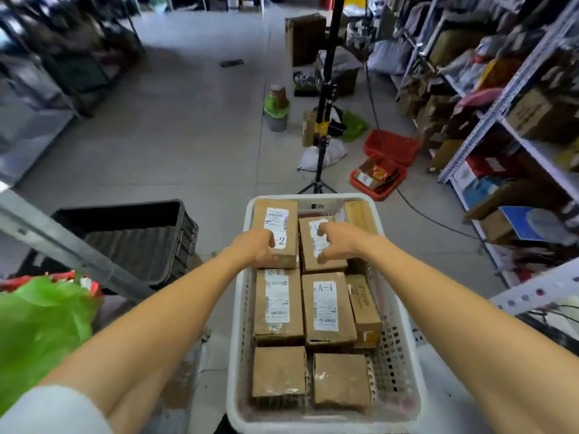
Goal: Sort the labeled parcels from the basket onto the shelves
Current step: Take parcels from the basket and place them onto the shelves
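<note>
Curling over the near end of the far-left parcel (275, 228), the fingers of my left hand (253, 247) were closed on its edge, thumb side hidden under the hand, so I couldn't tell if it was lifted or just gripped; its label showed a "-2" right by my knuckles. My right hand (333, 238) sat on the far-right parcel (321, 245), fingers (322, 256) spread fairly wide & hooked down over its white label, thumb up near the top edge; touching the box, but whether it was a real grip I couldn't tell. Both parcels lay flat, side by side, touching, in the far row of the white basket (241, 339). Just behind my hands, nearer me, were the A-2 parcel (277, 303) on the left & the A-1 parcel (327, 308) on the right, labels up, w/ a narrow box (365, 305) wedged on edge betw. A-1 and the basket's right wall. Nearest row: two plain brown boxes (279, 371), no labels visible. Both forearms were bare & stretched out fwd over the basket. Left of the basket stood a black crate (131, 236), and a green plastic bag (40, 324) sat by my left elbow. Shelves (501, 120) stuffed w/ boxes ran along the right side; a tripod (322, 126) and a red basket (387, 164) were on the floor beyond.
</note>
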Tool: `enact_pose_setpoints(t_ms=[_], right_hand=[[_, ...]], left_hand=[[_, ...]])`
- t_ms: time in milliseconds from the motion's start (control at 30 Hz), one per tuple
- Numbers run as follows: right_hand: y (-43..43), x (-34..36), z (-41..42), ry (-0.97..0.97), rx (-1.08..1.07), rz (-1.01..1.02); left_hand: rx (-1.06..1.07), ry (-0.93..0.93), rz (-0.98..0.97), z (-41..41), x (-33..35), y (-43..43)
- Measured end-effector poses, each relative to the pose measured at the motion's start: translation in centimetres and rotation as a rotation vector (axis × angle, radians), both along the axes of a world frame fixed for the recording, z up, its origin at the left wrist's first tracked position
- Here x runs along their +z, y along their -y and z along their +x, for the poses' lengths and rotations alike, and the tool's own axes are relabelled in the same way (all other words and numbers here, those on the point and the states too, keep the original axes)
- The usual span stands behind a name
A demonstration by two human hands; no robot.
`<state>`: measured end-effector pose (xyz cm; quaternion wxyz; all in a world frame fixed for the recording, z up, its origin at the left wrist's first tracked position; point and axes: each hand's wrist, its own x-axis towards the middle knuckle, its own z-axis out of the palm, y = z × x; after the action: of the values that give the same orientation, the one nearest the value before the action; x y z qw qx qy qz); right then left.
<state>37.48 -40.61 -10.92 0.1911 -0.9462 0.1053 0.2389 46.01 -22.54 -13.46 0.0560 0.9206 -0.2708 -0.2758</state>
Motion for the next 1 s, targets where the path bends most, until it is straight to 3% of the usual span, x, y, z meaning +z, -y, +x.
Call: enact_pose_setpoints(t_ms=[367, 600, 800, 1000], right_hand=[[-0.6, -7.6, 11.3, -0.082, -0.102, 0.072], [-2.5, -15.2, 17.6, 0.026, -0.496, 0.171], [-3.4, -20.1, 18.0, -0.086, -0.932, 0.411], [-2.4, -20.5, 17.5, -0.066, -0.968, 0.426]], left_hand=[[-0.020, -0.031, 0.015, 11.8, -6.6, -0.6], [0.020, -0.141, -0.073, 15.9, -12.0, 2.1], [0.262, -0.131, -0.180, 16.0, -15.1, 4.4], [0.508, -0.223, -0.285, 15.4, -16.2, 4.1]])
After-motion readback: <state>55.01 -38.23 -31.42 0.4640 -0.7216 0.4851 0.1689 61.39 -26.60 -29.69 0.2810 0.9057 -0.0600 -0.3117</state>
